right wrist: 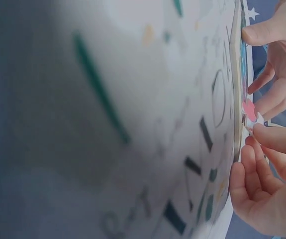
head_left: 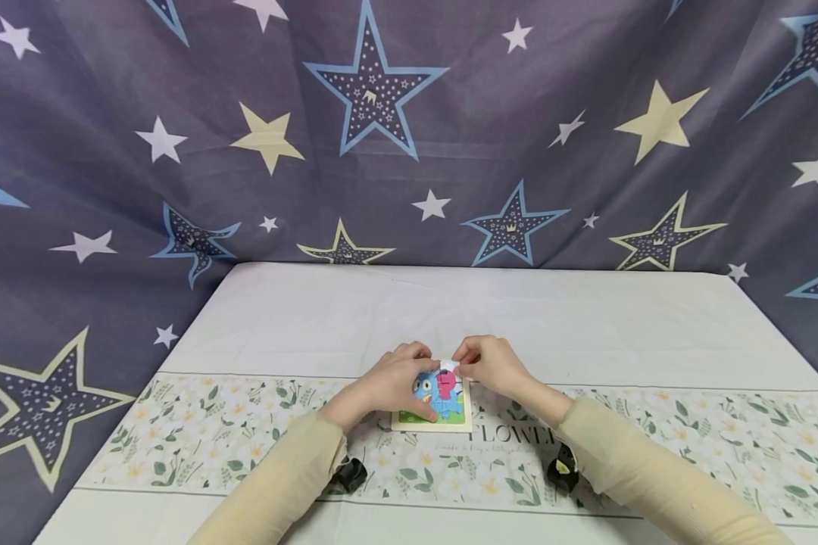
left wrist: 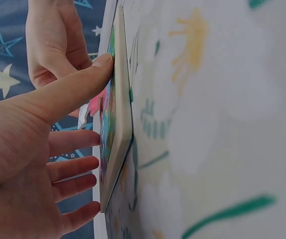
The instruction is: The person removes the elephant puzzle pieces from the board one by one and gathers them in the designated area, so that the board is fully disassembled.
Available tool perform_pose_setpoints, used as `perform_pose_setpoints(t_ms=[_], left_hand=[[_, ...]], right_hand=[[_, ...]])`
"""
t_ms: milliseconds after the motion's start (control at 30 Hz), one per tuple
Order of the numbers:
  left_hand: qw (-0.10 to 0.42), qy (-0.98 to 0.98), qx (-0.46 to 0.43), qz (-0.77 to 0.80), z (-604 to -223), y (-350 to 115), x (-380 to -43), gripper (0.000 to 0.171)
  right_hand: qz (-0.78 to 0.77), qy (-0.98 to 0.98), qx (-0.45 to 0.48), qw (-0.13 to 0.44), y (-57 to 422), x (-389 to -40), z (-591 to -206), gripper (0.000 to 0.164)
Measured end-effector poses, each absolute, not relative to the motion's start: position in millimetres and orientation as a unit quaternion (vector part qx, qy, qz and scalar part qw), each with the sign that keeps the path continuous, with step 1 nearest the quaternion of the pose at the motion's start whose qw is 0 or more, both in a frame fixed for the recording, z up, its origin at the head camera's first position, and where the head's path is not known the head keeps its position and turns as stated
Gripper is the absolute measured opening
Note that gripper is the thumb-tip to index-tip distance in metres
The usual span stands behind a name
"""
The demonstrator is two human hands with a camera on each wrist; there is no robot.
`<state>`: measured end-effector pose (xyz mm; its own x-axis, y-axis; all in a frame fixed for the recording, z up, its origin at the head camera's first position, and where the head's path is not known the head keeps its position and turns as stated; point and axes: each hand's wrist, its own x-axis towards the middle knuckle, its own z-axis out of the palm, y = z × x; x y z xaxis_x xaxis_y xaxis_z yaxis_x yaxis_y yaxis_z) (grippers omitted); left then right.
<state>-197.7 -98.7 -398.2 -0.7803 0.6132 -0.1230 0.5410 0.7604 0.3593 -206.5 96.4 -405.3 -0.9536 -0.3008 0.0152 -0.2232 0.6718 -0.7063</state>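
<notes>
A small square puzzle board [head_left: 431, 427] lies on the table, showing a blue cartoon animal on green with a pink patch [head_left: 446, 384]. My left hand [head_left: 390, 384] rests over its left side. In the left wrist view, the thumb [left wrist: 78, 87] presses on the picture face and the other fingers spread at the edge. At the board's far right corner, my right hand [head_left: 494, 365] pinches a small white puzzle piece [right wrist: 258, 119] between thumb and fingertips. The piece stands tilted up off the board, right by the pink patch; its far end is hidden by the fingers.
A white cloth with a floral band [head_left: 245, 424] and printed letters covers the table [head_left: 552, 310]. Dark wrist cameras [head_left: 563, 469] sit under both cream sleeves [head_left: 654, 477]. Behind the table hangs a dark curtain [head_left: 409, 174] with stars.
</notes>
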Motion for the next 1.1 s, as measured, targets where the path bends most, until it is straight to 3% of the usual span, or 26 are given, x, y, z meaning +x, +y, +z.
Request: perform_pose_setpoints(t_ms=[533, 1100], left_hand=[[0.156, 0.918, 0.319, 0.177, -396, -106, -200, 0.082], [0.16, 0.916, 0.32, 0.182, -393, -105, -199, 0.081]], right_hand=[[-0.447, 0.883, -0.118, 0.081, 104, -207, -405, 0.004], [-0.481, 0.868, -0.088, 0.091, 116, -208, -403, 0.006]])
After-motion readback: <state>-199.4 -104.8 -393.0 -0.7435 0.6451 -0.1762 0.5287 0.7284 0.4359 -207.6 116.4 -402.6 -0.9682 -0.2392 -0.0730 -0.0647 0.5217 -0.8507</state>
